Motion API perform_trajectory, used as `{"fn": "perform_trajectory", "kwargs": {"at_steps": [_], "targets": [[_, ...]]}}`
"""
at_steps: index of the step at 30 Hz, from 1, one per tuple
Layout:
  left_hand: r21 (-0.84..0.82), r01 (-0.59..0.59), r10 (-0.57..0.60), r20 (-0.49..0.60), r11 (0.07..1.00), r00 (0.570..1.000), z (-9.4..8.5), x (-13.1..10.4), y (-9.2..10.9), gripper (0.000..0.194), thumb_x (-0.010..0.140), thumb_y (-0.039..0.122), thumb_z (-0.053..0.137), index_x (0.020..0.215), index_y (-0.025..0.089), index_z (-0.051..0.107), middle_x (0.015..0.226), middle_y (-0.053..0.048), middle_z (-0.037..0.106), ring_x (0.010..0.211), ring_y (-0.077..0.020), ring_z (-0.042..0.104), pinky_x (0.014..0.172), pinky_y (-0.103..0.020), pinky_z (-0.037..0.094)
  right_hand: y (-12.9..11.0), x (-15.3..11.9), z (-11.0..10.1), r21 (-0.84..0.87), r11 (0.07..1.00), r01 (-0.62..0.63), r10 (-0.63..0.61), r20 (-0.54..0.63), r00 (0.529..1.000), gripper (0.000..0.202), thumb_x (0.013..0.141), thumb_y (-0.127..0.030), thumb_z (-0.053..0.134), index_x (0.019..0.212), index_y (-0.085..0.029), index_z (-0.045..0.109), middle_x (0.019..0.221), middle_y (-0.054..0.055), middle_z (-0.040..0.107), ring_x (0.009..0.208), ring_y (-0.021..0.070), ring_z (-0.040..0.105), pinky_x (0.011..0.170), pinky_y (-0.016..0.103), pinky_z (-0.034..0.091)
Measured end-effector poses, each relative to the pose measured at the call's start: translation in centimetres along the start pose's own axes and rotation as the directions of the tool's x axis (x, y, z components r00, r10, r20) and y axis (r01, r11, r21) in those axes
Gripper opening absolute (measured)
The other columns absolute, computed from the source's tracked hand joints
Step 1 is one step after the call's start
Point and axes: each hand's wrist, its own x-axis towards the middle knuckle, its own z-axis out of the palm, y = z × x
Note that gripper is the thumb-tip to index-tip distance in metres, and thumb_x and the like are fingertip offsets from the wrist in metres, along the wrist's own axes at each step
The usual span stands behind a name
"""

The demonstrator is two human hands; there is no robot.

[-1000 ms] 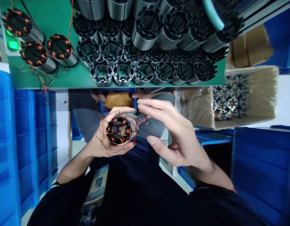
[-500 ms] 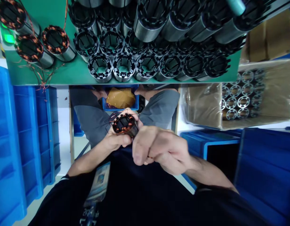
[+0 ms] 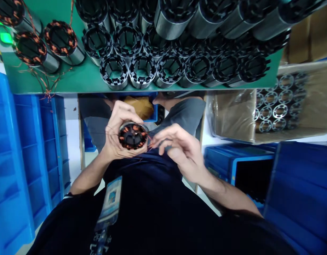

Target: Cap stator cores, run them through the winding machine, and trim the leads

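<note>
My left hand (image 3: 119, 132) is wrapped round a metal cylinder wound with copper (image 3: 133, 136), its open end facing up, in front of my body. Just right of it, my right hand (image 3: 181, 150) has its thumb apart and its fingertips by thin copper wires (image 3: 150, 143) at the cylinder's side. Whether those fingertips pinch the wires is too small to tell. Beyond both hands, rows of cylinders with black slotted rims (image 3: 142, 71) stand on the green bench (image 3: 86, 79), and several copper-wound ones (image 3: 61, 39) stand at its left.
Blue crates (image 3: 17, 156) line the left side. At the right, a carton (image 3: 232, 115) holds metal cylinders, above more blue crates (image 3: 298, 184). Under the bench, a blue bin (image 3: 155, 115) holds a brown packet (image 3: 139, 106). A badge (image 3: 112, 200) hangs on my chest.
My left hand has shifted up and left and turned with the copper-wound cylinder. My right hand has opened from a closed grip and moved up slightly. The view has shifted a little.
</note>
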Motion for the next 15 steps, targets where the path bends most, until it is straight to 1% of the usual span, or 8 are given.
{"fn": "perform_trajectory", "kwargs": {"at_steps": [4,7,9,10,11,13,14,15], "targets": [[-0.003,-0.234,0.233,0.071,0.972,0.970,0.3,-0.8,1.4,0.085,0.061,0.069,0.115,0.122,0.032,0.069,0.117,-0.003,0.068,0.105,-0.0261,0.067,0.096,-0.046,0.056,-0.8,1.5,0.3,0.219,0.919,-0.328,0.326,0.048,0.944,0.042,0.087,-0.035,0.110,0.103,-0.022,0.073,0.082,-0.002,0.082,0.070,0.0135,0.082,0.067,0.019,0.069],[0.001,-0.209,0.207,0.114,0.978,0.972,0.7,-1.2,1.6,0.091,0.064,0.059,0.118,0.136,0.031,0.071,0.129,-0.007,0.075,0.118,-0.0301,0.073,0.108,-0.050,0.058,-0.1,1.1,0.1,0.383,0.811,-0.443,0.421,0.144,0.896,0.042,0.089,-0.035,0.108,0.097,-0.022,0.069,0.082,0.000,0.086,0.056,0.0156,0.080,0.050,0.019,0.063],[-0.149,-0.054,0.078,0.157,0.987,0.985,1.4,-1.6,1.5,0.087,0.073,0.060,0.113,0.143,0.028,0.074,0.132,-0.010,0.078,0.121,-0.0322,0.076,0.109,-0.051,0.061,0.9,0.5,-0.1,0.437,0.776,-0.455,0.433,0.156,0.888,0.045,0.088,-0.035,0.109,0.092,-0.022,0.066,0.083,0.001,0.087,0.052,0.0158,0.078,0.044,0.018,0.059],[-0.281,0.086,-0.035,0.183,0.956,0.982,1.8,-1.8,1.4,0.080,0.080,0.064,0.106,0.142,0.026,0.074,0.128,-0.011,0.079,0.114,-0.0309,0.078,0.102,-0.048,0.063,1.4,0.2,-0.1,0.444,0.772,-0.455,0.438,0.146,0.887,0.046,0.088,-0.036,0.109,0.090,-0.022,0.065,0.082,0.001,0.087,0.052,0.0157,0.078,0.043,0.017,0.058],[-0.416,0.257,-0.172,0.232,0.872,0.957,2.4,-2.0,1.4,0.073,0.087,0.069,0.098,0.140,0.025,0.075,0.122,-0.011,0.079,0.104,-0.0282,0.078,0.090,-0.044,0.065,1.9,-0.1,-0.2,0.438,0.775,-0.456,0.445,0.135,0.885,0.048,0.088,-0.038,0.109,0.088,-0.022,0.064,0.081,0.001,0.087,0.050,0.0156,0.077,0.042,0.018,0.057],[-0.602,0.531,-0.394,0.357,0.596,0.847,3.7,-2.3,1.8,0.070,0.091,0.075,0.089,0.135,0.023,0.074,0.104,-0.008,0.076,0.079,-0.0209,0.071,0.064,-0.034,0.057,2.5,-0.3,-0.2,0.413,0.781,-0.468,0.460,0.126,0.879,0.049,0.088,-0.042,0.109,0.086,-0.022,0.064,0.078,0.001,0.086,0.047,0.0154,0.074,0.041,0.019,0.057],[-0.639,0.599,-0.449,0.407,0.483,0.795,4.2,-2.4,2.0,0.073,0.086,0.076,0.091,0.134,0.024,0.073,0.096,-0.005,0.072,0.070,-0.0174,0.065,0.055,-0.030,0.050,2.5,-0.3,-0.2,0.398,0.786,-0.473,0.464,0.126,0.877,0.048,0.088,-0.043,0.108,0.085,-0.021,0.066,0.077,0.002,0.085,0.047,0.0153,0.074,0.042,0.020,0.058],[-0.651,0.635,-0.474,0.440,0.416,0.762,4.7,-2.4,2.2,0.077,0.079,0.074,0.097,0.134,0.025,0.072,0.091,-0.003,0.068,0.064,-0.0143,0.059,0.049,-0.027,0.044,2.4,-0.2,-0.2,0.373,0.803,-0.465,0.457,0.116,0.882,0.045,0.088,-0.042,0.109,0.085,-0.020,0.069,0.077,0.002,0.085,0.049,0.0153,0.075,0.045,0.021,0.061]]}}
